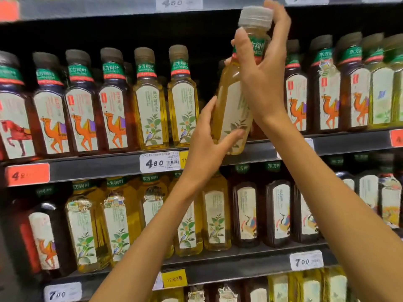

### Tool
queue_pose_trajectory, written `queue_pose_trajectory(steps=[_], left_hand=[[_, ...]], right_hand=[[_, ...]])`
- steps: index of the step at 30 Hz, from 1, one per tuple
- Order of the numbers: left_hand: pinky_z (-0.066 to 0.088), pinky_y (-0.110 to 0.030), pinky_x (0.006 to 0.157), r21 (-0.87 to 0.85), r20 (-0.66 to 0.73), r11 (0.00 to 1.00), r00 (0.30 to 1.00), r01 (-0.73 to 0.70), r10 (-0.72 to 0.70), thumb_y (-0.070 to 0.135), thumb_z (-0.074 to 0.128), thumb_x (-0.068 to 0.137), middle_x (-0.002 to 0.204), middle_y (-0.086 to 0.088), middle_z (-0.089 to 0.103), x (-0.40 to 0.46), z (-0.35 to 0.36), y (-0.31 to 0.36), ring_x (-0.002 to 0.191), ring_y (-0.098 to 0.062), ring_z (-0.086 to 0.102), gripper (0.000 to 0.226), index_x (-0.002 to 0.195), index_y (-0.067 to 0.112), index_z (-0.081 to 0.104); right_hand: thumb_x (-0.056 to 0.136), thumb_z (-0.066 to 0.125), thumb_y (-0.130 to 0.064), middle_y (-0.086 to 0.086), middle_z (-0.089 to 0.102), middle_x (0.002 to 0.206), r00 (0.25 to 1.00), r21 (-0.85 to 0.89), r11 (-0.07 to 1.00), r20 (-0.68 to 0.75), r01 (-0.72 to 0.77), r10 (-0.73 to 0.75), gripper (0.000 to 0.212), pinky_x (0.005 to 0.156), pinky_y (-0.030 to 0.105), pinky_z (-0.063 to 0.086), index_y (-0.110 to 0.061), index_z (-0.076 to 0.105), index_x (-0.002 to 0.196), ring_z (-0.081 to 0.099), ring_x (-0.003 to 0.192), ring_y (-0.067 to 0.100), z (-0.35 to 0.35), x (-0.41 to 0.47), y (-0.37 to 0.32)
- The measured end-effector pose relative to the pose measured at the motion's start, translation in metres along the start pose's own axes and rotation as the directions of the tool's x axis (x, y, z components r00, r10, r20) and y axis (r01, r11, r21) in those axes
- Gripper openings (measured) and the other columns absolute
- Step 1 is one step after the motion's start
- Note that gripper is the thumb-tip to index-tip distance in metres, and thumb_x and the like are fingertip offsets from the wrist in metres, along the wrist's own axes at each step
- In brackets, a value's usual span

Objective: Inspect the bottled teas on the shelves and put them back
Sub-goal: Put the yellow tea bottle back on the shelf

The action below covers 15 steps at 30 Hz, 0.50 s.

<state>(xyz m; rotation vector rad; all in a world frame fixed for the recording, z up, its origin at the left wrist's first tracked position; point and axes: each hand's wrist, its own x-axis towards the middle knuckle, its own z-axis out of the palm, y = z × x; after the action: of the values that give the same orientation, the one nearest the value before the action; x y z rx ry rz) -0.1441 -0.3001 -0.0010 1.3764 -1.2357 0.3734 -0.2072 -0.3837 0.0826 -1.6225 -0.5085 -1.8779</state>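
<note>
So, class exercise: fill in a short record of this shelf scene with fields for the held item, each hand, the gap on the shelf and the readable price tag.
held item: pale yellow tea bottle, tilted, lifted in front of the middle shelf
left hand: left hand holds the bottle's lower part, fingers on the label
right hand: right hand grips the neck just under the cap
gap: dark space behind the held bottle, beside two matching yellow bottles
price tag: white tag reads 480
</note>
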Motion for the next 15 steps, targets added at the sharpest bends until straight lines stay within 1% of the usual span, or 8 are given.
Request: queue_pose_trajectory(steps=[3, 7, 9, 10, 11, 12, 13, 15], left_hand=[[0.043, -0.039, 0.106, 0.050, -0.015, 0.999, 1.000, -0.009, 0.010, 0.022, 0.069, 0.086, 0.148, -0.002, 0.040, 0.014, 0.004, -0.005, 0.134, -0.014, 0.041, 0.079, 0.150, 0.015, 0.022], [0.043, -0.035, 0.106, 0.051, -0.033, 0.998, 0.999, 0.028, -0.026, 0.023, 0.064, 0.090, 0.146, -0.005, 0.042, 0.021, 0.013, -0.015, 0.130, -0.013, 0.044, 0.076, 0.150, 0.015, 0.018], [0.040, -0.014, 0.102, 0.080, -0.065, 0.996, 0.997, 0.036, -0.031, 0.025, 0.059, 0.093, 0.150, -0.004, 0.033, 0.022, 0.019, -0.019, 0.125, 0.006, 0.040, 0.077, 0.152, 0.018, 0.010], [0.034, 0.000, 0.097, 0.111, -0.092, 0.993, 0.996, 0.028, -0.017, 0.025, 0.058, 0.094, 0.152, -0.003, 0.027, 0.022, 0.023, -0.020, 0.120, 0.018, 0.033, 0.078, 0.151, 0.019, 0.005], [0.026, 0.006, 0.094, 0.173, -0.122, 0.985, 0.992, 0.008, 0.014, 0.024, 0.057, 0.095, 0.154, -0.004, 0.021, 0.022, 0.025, -0.020, 0.121, 0.023, 0.025, 0.078, 0.151, 0.018, 0.003], [0.023, 0.003, 0.101, 0.268, -0.149, 0.963, 0.987, -0.025, 0.067, 0.022, 0.057, 0.095, 0.155, -0.005, 0.018, 0.023, 0.027, -0.021, 0.129, 0.018, 0.019, 0.078, 0.151, 0.016, 0.004], [0.023, -0.008, 0.110, 0.381, -0.168, 0.923, 0.977, -0.062, 0.135, 0.020, 0.057, 0.095, 0.155, -0.007, 0.018, 0.023, 0.027, -0.023, 0.138, 0.004, 0.018, 0.075, 0.151, 0.012, 0.008], [0.024, -0.027, 0.117, 0.551, -0.179, 0.831, 0.962, -0.077, 0.208, 0.020, 0.057, 0.095, 0.154, -0.011, 0.023, 0.023, 0.028, -0.026, 0.143, -0.017, 0.021, 0.069, 0.149, 0.007, 0.016]], right_hand=[[0.097, 0.051, -0.009, -0.009, 0.048, 0.100, 0.998, -0.081, 0.995, 0.008, 0.060, -0.060, 0.051, 0.073, 0.038, 0.056, 0.011, 0.024, 0.135, 0.060, 0.085, 0.004, 0.006, 0.006, 0.010], [0.099, 0.049, -0.021, -0.009, 0.052, 0.092, 0.990, -0.167, 0.986, 0.135, -0.011, 0.034, 0.050, 0.070, 0.049, 0.053, 0.000, 0.026, 0.138, 0.064, 0.078, 0.027, 0.009, 0.016, 0.032], [0.100, 0.046, -0.030, -0.008, 0.056, 0.097, 0.969, -0.234, 0.966, 0.188, -0.113, 0.159, 0.048, 0.077, 0.048, 0.054, -0.010, 0.028, 0.140, 0.066, 0.083, 0.019, 0.012, 0.026, 0.044], [0.100, 0.045, -0.034, -0.006, 0.058, 0.102, 0.953, -0.266, 0.949, 0.203, -0.166, 0.224, 0.047, 0.081, 0.047, 0.054, -0.014, 0.029, 0.139, 0.066, 0.086, 0.015, 0.015, 0.030, 0.050], [0.100, 0.044, -0.037, -0.003, 0.059, 0.105, 0.939, -0.284, 0.935, 0.206, -0.212, 0.275, 0.045, 0.084, 0.047, 0.054, -0.017, 0.031, 0.138, 0.066, 0.088, 0.015, 0.018, 0.032, 0.056], [0.100, 0.043, -0.039, -0.001, 0.060, 0.106, 0.929, -0.289, 0.924, 0.197, -0.250, 0.313, 0.044, 0.085, 0.048, 0.054, -0.018, 0.032, 0.138, 0.066, 0.090, 0.017, 0.022, 0.032, 0.061], [0.100, 0.041, -0.040, 0.001, 0.061, 0.106, 0.923, -0.288, 0.916, 0.180, -0.279, 0.339, 0.044, 0.085, 0.049, 0.053, -0.017, 0.032, 0.137, 0.066, 0.090, 0.020, 0.025, 0.032, 0.066], [0.100, 0.040, -0.042, 0.005, 0.063, 0.106, 0.918, -0.276, 0.905, 0.143, -0.323, 0.371, 0.048, 0.085, 0.052, 0.052, -0.016, 0.029, 0.138, 0.066, 0.091, 0.024, 0.030, 0.028, 0.074]])
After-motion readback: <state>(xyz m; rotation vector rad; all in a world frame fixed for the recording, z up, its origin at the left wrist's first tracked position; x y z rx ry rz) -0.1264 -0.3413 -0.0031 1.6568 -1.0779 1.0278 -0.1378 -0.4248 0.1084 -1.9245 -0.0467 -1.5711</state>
